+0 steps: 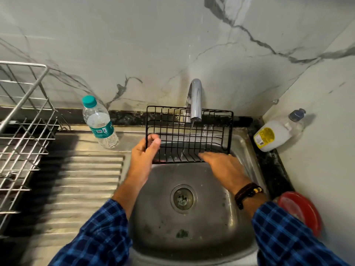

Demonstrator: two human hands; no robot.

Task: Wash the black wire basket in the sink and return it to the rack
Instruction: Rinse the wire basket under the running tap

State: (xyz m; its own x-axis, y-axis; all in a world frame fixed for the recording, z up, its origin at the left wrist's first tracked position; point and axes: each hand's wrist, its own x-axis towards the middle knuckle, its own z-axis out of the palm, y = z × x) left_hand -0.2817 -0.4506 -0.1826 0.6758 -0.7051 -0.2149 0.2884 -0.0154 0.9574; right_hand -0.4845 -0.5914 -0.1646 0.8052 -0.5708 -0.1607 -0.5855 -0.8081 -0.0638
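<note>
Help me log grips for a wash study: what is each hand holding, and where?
The left hand grips the black wire basket at its lower left corner. The right hand lies flat on its bottom edge, not clearly gripping.
</note>
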